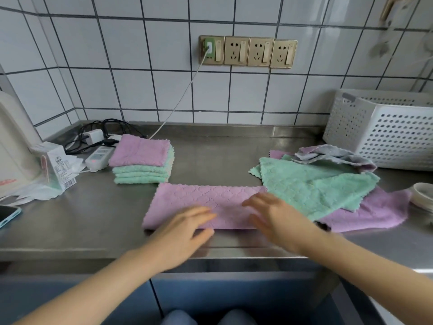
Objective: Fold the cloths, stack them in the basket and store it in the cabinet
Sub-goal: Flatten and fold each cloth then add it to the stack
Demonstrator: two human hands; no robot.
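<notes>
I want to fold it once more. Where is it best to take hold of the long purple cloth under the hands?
Probably pinch the purple cloth at its free left end corners and carry them rightward; it lies as a flat strip, its right end under the green cloth.

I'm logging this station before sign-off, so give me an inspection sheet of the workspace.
Surface: steel counter, bare at the centre.
Job's things: purple cloth folded into a strip; folded stack back left; unfolded pile at right; white basket back right.
Clutter: carton, phone, bowl.
Hands: left hand and right hand flat on the strip.
Cables: power strip, black leads, white charger cable to wall sockets.
Surroundings: tiled wall, blue cabinet doors below.
</notes>
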